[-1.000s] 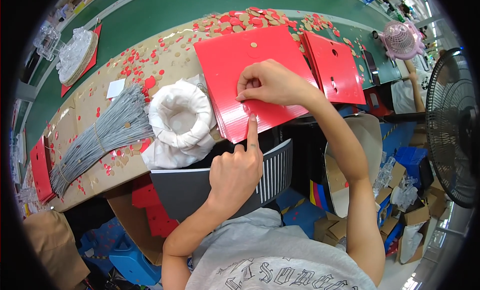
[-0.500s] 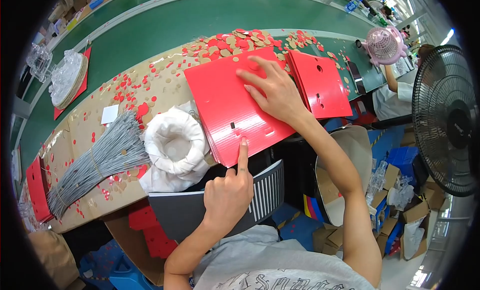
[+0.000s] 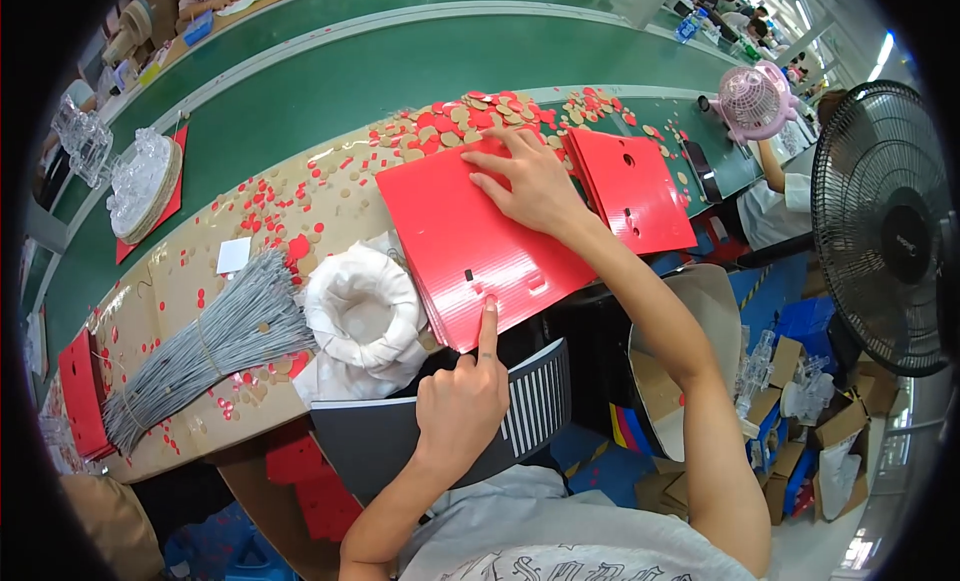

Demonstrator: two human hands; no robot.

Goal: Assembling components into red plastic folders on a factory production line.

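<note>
While a dark slotted panel (image 3: 385,436) stands nearest the body, the left hand (image 3: 462,406) lies above it with forefinger straight, the tip touching the near part of a red stack (image 3: 478,239); whether its curled fingers hold anything, I cannot tell. The stack lies slantwise on the near side of the counter (image 3: 143,331). Its top sheet is bright, glossy and four-cornered, lined with fine ridges that catch a pale shine, with a small dark slot toward the near edge; more layers show along its left side. Farther up the sheet is the right hand (image 3: 535,191), apart from the left, its fingers spread. Just left of the stack sits a white bag (image 3: 404,311) with a rolled rim, then a bundle of thin grey ties (image 3: 205,351). On the right lies a second red stack (image 3: 650,186). Beyond are heaped red and brown discs (image 3: 470,116), and, farther right, a pink fan (image 3: 752,103).
</note>
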